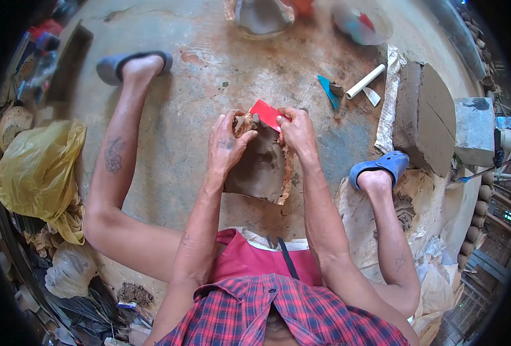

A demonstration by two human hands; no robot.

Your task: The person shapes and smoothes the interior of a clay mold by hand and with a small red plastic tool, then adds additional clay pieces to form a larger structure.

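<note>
On the floor between my legs lies a mould-like piece with rough orange-brown edges, lined with smooth wet grey clay (258,164). My right hand (297,134) pinches a flat red plastic scraper (265,115) at the far end of this piece. With its fingers and thumb curled around the far left rim, my left hand (227,143) grips the clay-lined mould. A small lump of grey clay shows by the left fingertips, near the scraper's edge. The scraper partly hides the far rim.
A big grey clay block (422,118) stands at right, beside a pale concrete block (474,130). A cream tube (366,81) and blue scrap (328,92) lie nearer. Another clay-filled mould (262,16) and a clear bowl (362,24) are beyond; a yellow plastic bag (39,170) sits left.
</note>
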